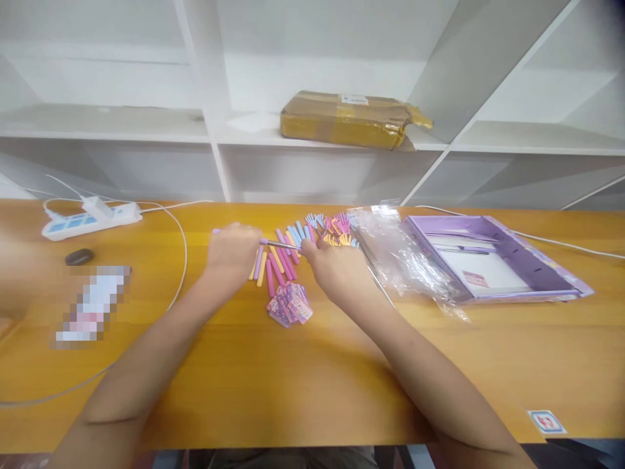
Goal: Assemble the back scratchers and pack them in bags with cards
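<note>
A thin metal rod with a purple handle (273, 244) stretches level between my two hands above the table. My left hand (233, 253) is closed round the purple end. At the other end, the fingers of my right hand (333, 264) pinch the rod. Beneath lie several slim handles (271, 275) in pink, yellow, purple and blue. Small hand-shaped back scratcher heads (339, 225) in blue, pink and yellow are heaped just beyond my right hand. A fanned pile of pink and purple printed cards (290, 305) rests nearer to me. Thin metal rods (381, 285) show partly beside my right wrist.
Clear plastic bags (405, 254) lie beside an open purple box (534, 286) on the right. Leftward are a power strip (92, 220) with cables, a small black object (79, 256) and a pixelated item (92, 306). A taped parcel (342, 120) sits on the shelf behind.
</note>
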Available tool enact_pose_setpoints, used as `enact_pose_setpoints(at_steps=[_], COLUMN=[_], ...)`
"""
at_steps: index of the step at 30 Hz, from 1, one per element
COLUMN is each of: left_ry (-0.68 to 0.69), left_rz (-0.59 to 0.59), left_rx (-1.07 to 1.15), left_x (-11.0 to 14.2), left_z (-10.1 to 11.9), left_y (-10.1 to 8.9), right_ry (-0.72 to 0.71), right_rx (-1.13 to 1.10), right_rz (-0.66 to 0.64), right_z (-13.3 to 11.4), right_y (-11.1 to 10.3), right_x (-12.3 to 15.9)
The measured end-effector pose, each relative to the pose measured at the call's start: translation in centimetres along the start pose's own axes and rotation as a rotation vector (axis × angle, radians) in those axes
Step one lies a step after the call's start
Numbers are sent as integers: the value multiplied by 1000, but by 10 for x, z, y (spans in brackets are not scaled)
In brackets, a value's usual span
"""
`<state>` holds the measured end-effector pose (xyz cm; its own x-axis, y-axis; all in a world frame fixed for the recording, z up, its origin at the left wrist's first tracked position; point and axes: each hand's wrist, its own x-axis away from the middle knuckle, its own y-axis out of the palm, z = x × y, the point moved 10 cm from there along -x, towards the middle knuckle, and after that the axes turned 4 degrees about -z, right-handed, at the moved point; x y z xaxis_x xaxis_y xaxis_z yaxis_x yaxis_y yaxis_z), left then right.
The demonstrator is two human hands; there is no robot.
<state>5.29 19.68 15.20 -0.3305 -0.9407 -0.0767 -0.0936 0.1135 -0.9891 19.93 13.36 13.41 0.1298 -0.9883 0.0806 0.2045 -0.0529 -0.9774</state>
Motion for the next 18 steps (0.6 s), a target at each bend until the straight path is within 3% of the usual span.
enact_pose_setpoints(at_steps=[15,18], left_ry=[31,25], left_rz=[82,102], left_rx=[-9,-6], left_x=[4,4], left_z=[-4,-5], left_y=[-7,-6], right_ry=[23,21], right_rx=[-49,-21], right_rz=[60,161], right_z=[15,14], right_y=[-7,-11], right_x=[1,1])
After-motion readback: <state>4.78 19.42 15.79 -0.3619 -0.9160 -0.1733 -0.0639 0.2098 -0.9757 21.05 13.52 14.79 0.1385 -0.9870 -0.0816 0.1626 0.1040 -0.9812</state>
